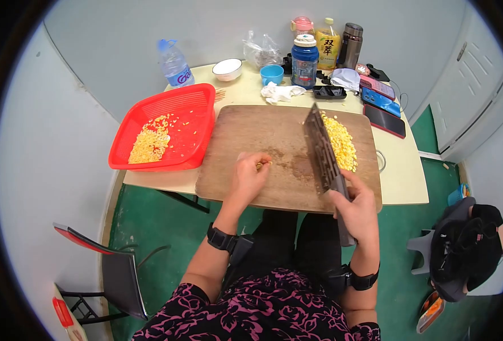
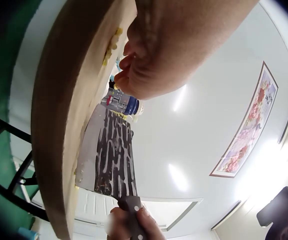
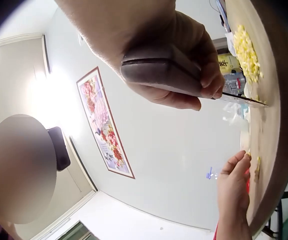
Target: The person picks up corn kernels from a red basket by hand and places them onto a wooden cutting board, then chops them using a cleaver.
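Observation:
On the wooden cutting board (image 1: 245,128), my right hand (image 1: 358,207) grips a cleaver (image 1: 322,150) by its dark handle. The blade stands on edge and points away from me, its dark, streaked face showing bits stuck to it. Right of the blade lies a pile of small yellow kernels (image 1: 341,145). My left hand (image 1: 250,177) is low over the board's near left part, fingers curled. In the right wrist view, its fingertips (image 3: 245,156) pinch a small yellow kernel (image 3: 249,157), and a few loose kernels (image 3: 258,169) lie beside them on the board.
A red basket (image 1: 206,122) with chopped yellow bits stands left of the board. Behind are a water bottle (image 1: 177,65), white bowl (image 1: 227,68), blue cup (image 1: 272,74), blue-labelled jar (image 1: 305,65) and crumpled tissue (image 1: 282,92). Phones (image 1: 383,121) lie at the right edge.

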Demonstrator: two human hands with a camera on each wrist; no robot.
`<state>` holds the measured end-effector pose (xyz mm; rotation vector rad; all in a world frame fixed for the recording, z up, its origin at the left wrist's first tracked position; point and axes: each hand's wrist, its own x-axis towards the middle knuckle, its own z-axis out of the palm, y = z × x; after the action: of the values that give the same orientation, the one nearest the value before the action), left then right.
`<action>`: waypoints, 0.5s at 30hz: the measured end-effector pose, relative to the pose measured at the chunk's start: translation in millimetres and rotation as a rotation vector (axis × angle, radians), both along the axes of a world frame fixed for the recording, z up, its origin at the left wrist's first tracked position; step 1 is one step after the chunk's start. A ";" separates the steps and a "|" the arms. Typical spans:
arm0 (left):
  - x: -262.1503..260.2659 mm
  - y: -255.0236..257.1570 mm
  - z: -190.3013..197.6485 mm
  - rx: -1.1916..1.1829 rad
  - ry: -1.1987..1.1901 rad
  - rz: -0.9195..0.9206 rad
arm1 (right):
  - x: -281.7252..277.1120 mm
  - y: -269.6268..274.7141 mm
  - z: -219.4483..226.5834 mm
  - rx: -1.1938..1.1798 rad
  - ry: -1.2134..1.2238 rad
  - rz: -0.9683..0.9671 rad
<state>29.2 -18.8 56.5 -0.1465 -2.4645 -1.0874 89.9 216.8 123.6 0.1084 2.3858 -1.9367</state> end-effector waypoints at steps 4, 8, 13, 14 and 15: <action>-3.9 25.4 4.1 0.028 -0.100 -0.144 | 5.2 5.6 9.2 -0.003 0.043 -0.073; -6.8 45.6 4.1 0.023 -0.231 -0.168 | 12.7 -1.1 14.7 -0.007 0.069 0.002; -6.4 44.2 -13.1 -0.108 -0.001 -0.149 | 12.7 -14.1 5.3 0.033 0.085 0.067; -4.8 45.2 -12.1 -0.076 -0.006 -0.134 | 13.2 -16.0 5.3 0.047 0.073 0.073; -3.5 45.7 -11.4 -0.045 -0.009 -0.120 | 13.0 -17.0 3.6 0.064 0.076 0.075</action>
<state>25.7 26.9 45.1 -0.3072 -2.5171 -1.0844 102.9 199.7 127.2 -0.0521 2.4613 -1.8652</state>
